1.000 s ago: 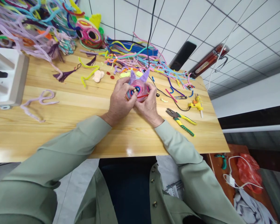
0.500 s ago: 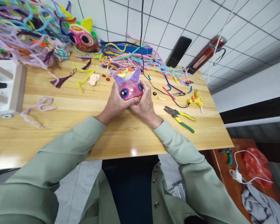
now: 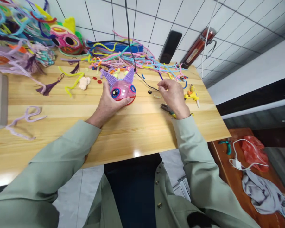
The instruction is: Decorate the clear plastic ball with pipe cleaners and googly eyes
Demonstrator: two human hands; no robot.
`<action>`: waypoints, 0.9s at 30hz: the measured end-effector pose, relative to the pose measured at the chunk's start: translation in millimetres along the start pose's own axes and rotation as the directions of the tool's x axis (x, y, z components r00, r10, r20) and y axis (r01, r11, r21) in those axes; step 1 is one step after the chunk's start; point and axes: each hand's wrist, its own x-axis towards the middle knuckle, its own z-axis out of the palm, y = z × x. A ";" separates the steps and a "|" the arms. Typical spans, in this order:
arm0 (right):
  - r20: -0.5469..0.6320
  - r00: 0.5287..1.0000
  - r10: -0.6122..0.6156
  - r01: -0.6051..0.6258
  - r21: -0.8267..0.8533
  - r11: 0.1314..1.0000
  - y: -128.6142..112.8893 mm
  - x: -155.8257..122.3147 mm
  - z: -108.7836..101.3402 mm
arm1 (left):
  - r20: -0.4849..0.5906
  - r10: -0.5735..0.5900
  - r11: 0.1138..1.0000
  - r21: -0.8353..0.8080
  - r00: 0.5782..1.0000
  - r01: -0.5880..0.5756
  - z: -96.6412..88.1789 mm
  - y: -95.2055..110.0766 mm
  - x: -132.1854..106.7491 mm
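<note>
My left hand [image 3: 108, 104] grips a pink craft head [image 3: 122, 89] with purple pipe-cleaner ears and blue-ringed eyes, holding it on the wooden table [image 3: 123, 126]. My right hand [image 3: 174, 95] hovers to its right with fingers curled in a pinch above a short yellowish pipe-cleaner piece [image 3: 157, 96] and a small black bead [image 3: 149, 92]. What the pinch holds, if anything, is too small to make out. Pliers [image 3: 166, 109] with yellow-green handles lie partly under my right wrist.
A heap of coloured pipe cleaners [image 3: 133, 60] covers the table's back. A yellow glue gun [image 3: 192, 94] lies at the right, its black cable [image 3: 142, 80] running across. A finished pink mask [image 3: 66, 39] sits back left. A lilac pipe cleaner [image 3: 26, 118] lies at the left.
My right hand has left the pink craft head and moved right toward the small pieces by the bead. My left hand alone holds the head, which shifted slightly left.
</note>
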 end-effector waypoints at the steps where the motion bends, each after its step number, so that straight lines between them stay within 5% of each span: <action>1: 0.075 0.997 0.031 -0.024 -0.083 0.996 -6.9 1.5 -2.1 | 0.012 -0.022 1.000 0.000 1.000 0.022 -0.6 4.0 -0.6; 6: 0.305 0.943 0.130 -0.020 -0.339 0.941 -39.3 8.0 7.5 | 0.058 -0.067 0.997 -0.022 0.996 0.069 -3.5 17.0 -2.2; 17: 0.335 0.937 0.095 0.034 -0.357 0.933 -35.0 10.9 27.7 | 0.088 -0.039 0.985 -0.166 0.995 0.053 -0.3 16.5 -0.3; 20: 0.314 0.947 0.064 0.010 -0.227 0.974 -33.0 9.4 24.1 | 0.083 0.027 0.976 -0.217 0.996 -0.009 3.1 7.6 0.1; 23: 0.343 0.939 0.034 -0.067 0.084 0.994 -30.6 2.8 17.4 | 0.065 0.091 0.980 -0.185 0.994 -0.078 -0.5 5.1 0.5; 27: 0.405 0.914 0.013 -0.255 0.550 0.795 -31.8 -16.0 8.4 | -0.145 0.245 0.964 0.141 0.959 -0.225 -14.8 23.8 -3.7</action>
